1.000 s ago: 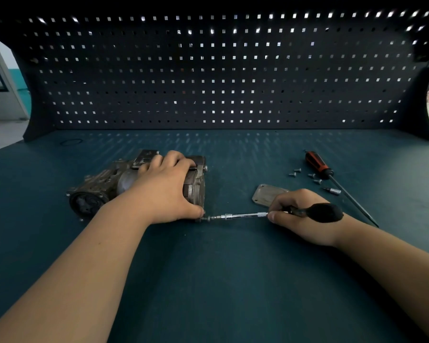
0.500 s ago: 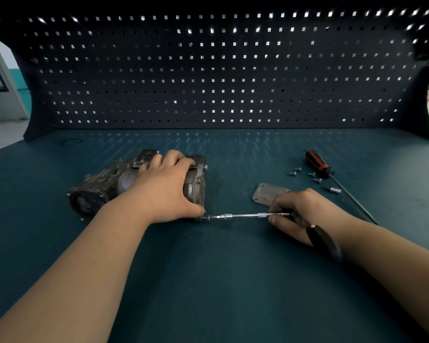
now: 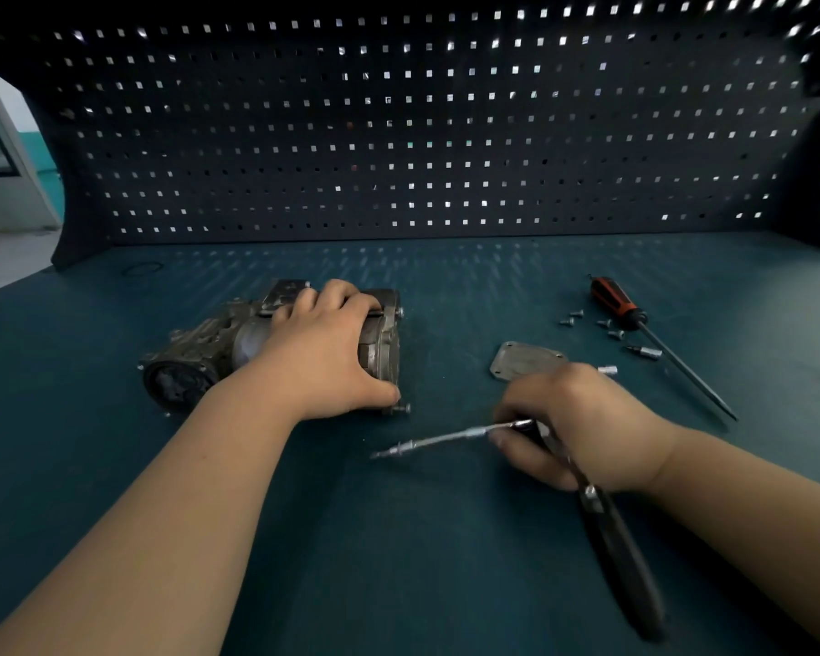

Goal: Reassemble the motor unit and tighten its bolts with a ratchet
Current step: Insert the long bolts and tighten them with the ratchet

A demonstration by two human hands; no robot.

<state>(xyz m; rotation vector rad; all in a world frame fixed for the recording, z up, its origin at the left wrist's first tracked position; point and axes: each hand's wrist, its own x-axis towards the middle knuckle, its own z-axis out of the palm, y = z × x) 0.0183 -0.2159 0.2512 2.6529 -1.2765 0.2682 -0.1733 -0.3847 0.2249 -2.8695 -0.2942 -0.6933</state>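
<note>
since half a second ago the ratchet [image 3: 446, 437] has come off the bolt [image 3: 401, 409] at the motor unit's near right corner. its thin silver extension, slightly blurred, now has its tip clear of the bolt, on the person's side of the motor unit [image 3: 195, 357]. the right hand [image 3: 583, 428] has drawn back with it, fingers curled round the ratchet where the extension meets the black handle, and the handle runs back under the wrist toward the person. the left hand [image 3: 325, 357] has not shifted: it grasps the motor unit from above, fingers hooked over its far edge, thumb pressed down at the near right corner just beside the bolt, which stands partly out. the motor unit lies on its side on the dark teal bench top [image 3: 398, 584]. right of the motor unit a grey cover plate [image 3: 524, 359] lies flat, its near edge hidden behind the right hand's knuckles. farther right of the motor unit lies a red-and-black screwdriver [image 3: 621, 307], with loose screws [image 3: 607, 324] and a small bit [image 3: 647, 352] beside its shaft. behind the motor unit stands a dark pegboard [image 3: 427, 134].
</note>
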